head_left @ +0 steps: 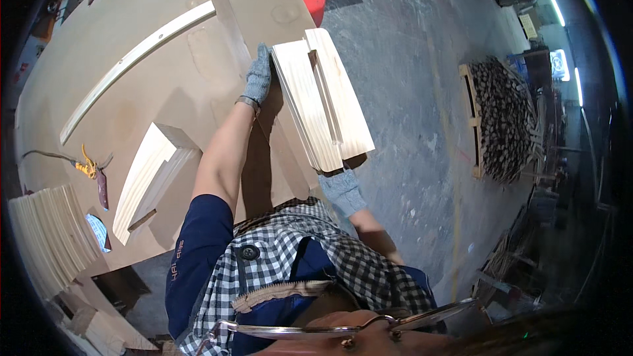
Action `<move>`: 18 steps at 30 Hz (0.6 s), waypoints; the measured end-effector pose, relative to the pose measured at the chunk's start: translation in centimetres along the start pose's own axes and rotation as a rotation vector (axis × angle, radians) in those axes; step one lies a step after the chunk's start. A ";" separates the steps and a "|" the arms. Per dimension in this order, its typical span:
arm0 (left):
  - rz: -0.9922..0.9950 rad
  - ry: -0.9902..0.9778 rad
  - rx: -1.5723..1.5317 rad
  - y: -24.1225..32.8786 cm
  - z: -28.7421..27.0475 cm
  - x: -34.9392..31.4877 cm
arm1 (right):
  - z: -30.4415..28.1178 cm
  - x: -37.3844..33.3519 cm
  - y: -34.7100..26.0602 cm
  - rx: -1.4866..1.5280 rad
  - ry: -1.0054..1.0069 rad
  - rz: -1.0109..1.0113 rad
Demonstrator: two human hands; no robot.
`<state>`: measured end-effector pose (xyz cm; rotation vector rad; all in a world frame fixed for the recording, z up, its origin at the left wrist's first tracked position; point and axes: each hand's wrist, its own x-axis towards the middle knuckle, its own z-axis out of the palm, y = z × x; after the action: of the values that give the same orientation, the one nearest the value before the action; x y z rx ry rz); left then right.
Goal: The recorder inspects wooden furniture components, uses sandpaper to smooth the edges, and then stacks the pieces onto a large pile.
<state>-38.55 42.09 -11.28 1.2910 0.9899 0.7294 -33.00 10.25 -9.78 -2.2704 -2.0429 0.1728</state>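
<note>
A stack of pale, curved wooden pieces stands at the table's right edge, with another notched piece along its right side and a narrow gap between them. My left hand, in a grey knit glove, lies along the far left side of the stack with its fingers stretched out. At the stack's near end is my right hand, also gloved; its fingertips are partly hidden by the wood. Beneath my left forearm, a long flat brown strip runs along the tabletop.
More curved wooden pieces stand left of my forearm. A long thin strip lies farther back. Pruner-like pliers and a large wood stack are at left. A red round object and loaded pallet stand beyond the table.
</note>
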 end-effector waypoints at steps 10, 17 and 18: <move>-0.089 -0.032 -0.137 -5.8 -0.4 3.8 | 1.7 0.9 -3.1 0.013 -0.219 0.318; -0.168 -0.001 -0.317 -2.1 0.1 1.5 | 0.2 1.4 -3.7 0.082 -0.185 0.344; -0.172 -0.015 -0.312 -1.8 0.3 1.5 | 0.1 1.5 -3.7 0.088 -0.232 0.355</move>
<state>-37.76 42.97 -13.34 0.9275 0.9213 0.7077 -36.50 12.13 -9.44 -2.6421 -1.6594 0.5611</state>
